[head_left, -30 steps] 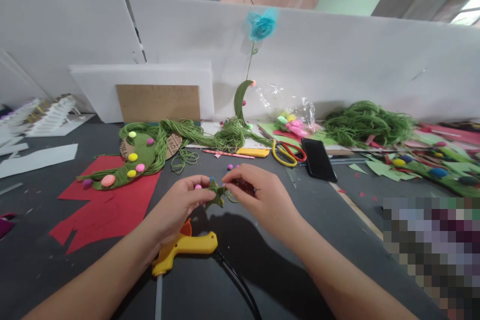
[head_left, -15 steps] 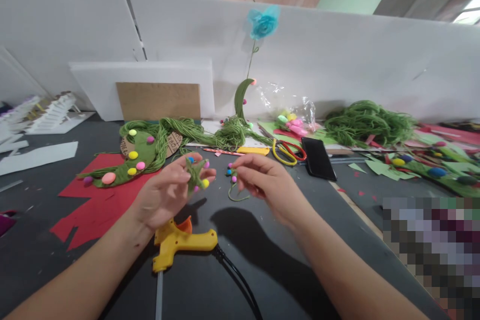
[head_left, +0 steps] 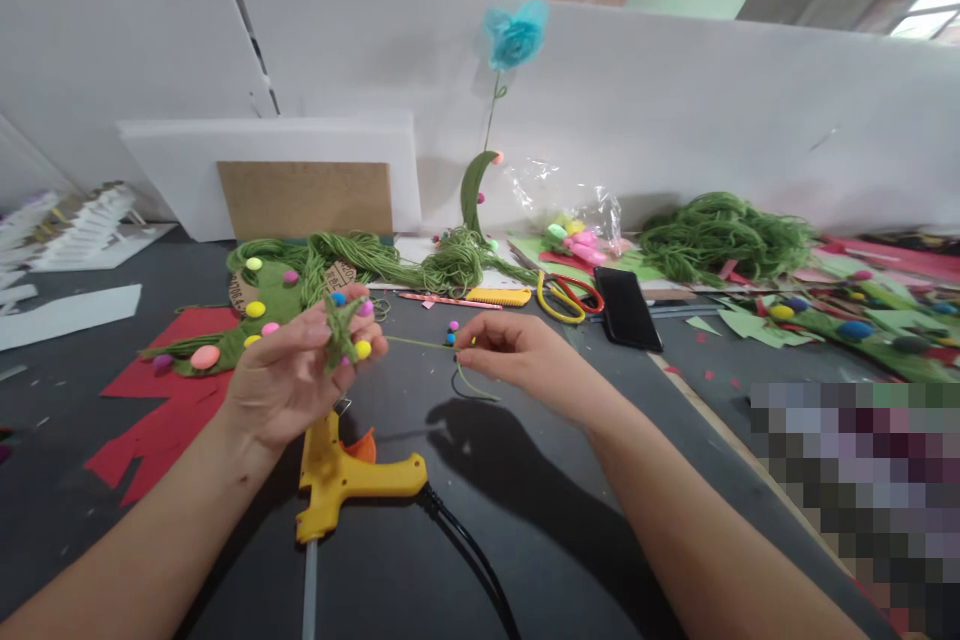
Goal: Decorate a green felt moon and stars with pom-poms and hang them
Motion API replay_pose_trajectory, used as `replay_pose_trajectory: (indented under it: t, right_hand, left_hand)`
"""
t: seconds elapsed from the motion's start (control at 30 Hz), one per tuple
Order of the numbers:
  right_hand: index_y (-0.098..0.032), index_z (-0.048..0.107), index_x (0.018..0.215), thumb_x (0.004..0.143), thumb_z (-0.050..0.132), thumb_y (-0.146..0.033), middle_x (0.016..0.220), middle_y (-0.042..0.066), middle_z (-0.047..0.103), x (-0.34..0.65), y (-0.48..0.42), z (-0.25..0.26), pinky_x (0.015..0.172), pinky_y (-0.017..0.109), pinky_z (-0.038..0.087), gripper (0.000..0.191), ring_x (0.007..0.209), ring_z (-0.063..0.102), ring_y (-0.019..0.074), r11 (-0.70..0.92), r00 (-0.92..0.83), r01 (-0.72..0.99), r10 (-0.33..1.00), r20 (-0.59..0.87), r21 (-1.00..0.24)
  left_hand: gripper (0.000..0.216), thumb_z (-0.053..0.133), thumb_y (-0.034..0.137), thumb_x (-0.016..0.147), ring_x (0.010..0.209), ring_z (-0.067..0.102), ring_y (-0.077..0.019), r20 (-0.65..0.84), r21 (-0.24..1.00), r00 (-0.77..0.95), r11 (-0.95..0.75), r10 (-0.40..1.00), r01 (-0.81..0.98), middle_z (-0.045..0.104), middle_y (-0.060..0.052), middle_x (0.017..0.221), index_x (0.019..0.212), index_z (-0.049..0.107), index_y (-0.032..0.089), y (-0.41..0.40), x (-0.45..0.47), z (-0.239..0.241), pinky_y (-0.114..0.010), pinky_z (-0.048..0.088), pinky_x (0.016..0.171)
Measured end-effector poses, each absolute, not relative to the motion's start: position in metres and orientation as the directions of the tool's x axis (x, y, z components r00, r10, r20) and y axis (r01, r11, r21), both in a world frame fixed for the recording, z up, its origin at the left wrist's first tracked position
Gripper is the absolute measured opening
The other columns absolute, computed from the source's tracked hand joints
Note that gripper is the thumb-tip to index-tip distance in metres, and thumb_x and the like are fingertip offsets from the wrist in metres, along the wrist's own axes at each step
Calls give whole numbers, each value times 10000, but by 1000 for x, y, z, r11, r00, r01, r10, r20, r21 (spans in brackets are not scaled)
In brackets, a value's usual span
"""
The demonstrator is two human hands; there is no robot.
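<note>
A red paper sheet (head_left: 161, 420) lies at far left on the dark table (head_left: 525, 520). The left hand (head_left: 289, 380) pinches a small green star ornament (head_left: 341, 330) tipped with coloured pom-poms, raised above a yellow glue gun (head_left: 337, 475). A green string (head_left: 420, 344) runs right to the right hand (head_left: 517, 355), its fingers closed on it. Scissors (head_left: 566, 297) and a black phone (head_left: 625, 308) lie farther right.

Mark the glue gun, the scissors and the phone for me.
glue gun (head_left: 352, 476): head view, on the yellow body.
scissors (head_left: 564, 296): head view, on the yellow and red handles.
phone (head_left: 621, 306): head view, on the middle of the dark screen.
</note>
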State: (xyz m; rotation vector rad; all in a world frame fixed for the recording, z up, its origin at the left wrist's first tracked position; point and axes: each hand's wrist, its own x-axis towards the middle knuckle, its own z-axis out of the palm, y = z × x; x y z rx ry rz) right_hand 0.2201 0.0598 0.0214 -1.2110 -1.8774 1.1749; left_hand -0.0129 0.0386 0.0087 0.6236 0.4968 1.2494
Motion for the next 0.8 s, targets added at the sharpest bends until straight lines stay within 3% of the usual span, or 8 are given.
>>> replay_pose_trajectory:
  t: [0.2, 0.33, 0.43, 0.5, 0.57, 0.67, 0.8]
  right_hand:
    - [-167, 655, 701, 765, 582, -272, 546, -31, 494, 229, 66, 24, 474, 235, 274, 143, 499, 392, 86, 195, -387, 520, 922, -26, -831]
    - [-177, 659, 847, 770, 554, -220, 651, -12, 573, 214, 56, 22, 497, 228, 328, 137, 528, 425, 86, 224, -311, 410, 946, 96, -884]
    - [-200, 647, 947, 758, 578, -201, 761, -8, 582, 197, 43, 17, 537, 227, 368, 201, 571, 440, 85, 301, -365, 322, 914, 175, -898]
    - [-202, 648, 912, 749, 594, -194, 847, 3, 583, 188, 36, 12, 548, 226, 368, 172, 605, 445, 84, 357, -385, 291, 893, 233, -888]
    - [-183, 636, 791, 748, 592, -187, 795, 0, 570, 183, 32, 9, 537, 226, 352, 61, 603, 437, 87, 360, -366, 282, 897, 247, -889]
    - [-171, 593, 711, 754, 584, -219, 678, -16, 563, 185, 34, 9, 463, 214, 324, 65, 510, 411, 71, 202, -335, 199, 934, 127, -959]
    - [-185, 528, 727, 752, 606, -318, 630, -38, 579, 202, 47, 18, 347, 175, 242, 157, 385, 368, 38, -13, -220, -169, 975, 25, -985]
  left_hand:
    - [338, 609, 75, 598, 651, 595, -104, -49, 616, 177, 169, 983, -770, 620, -11, 758, 923, 605, 170, 42, -14, 13, -243, 550, 759]
    - [312, 625, 75, 594, 682, 604, -113, -79, 648, 220, 218, 972, -730, 613, -14, 750, 898, 608, 149, 39, -9, 11, -249, 556, 760]
    - [318, 628, 77, 605, 682, 605, -113, -70, 666, 276, 251, 959, -703, 611, -14, 734, 916, 620, 137, 36, -2, 8, -247, 558, 757]
    - [329, 618, 77, 621, 694, 610, -116, -72, 677, 317, 280, 945, -680, 615, -16, 733, 944, 628, 138, 35, 2, 5, -240, 554, 756]
    - [322, 609, 77, 636, 708, 612, -117, -82, 687, 349, 307, 934, -659, 622, -20, 754, 950, 637, 144, 34, 5, 3, -235, 552, 750]
    - [294, 615, 83, 643, 709, 613, -119, -76, 694, 364, 312, 928, -649, 628, -24, 761, 927, 648, 146, 34, 6, 0, -232, 551, 735]
    - [307, 633, 80, 629, 693, 609, -115, -83, 682, 350, 309, 933, -663, 634, -33, 744, 933, 653, 118, 38, 1, -1, -233, 550, 741]
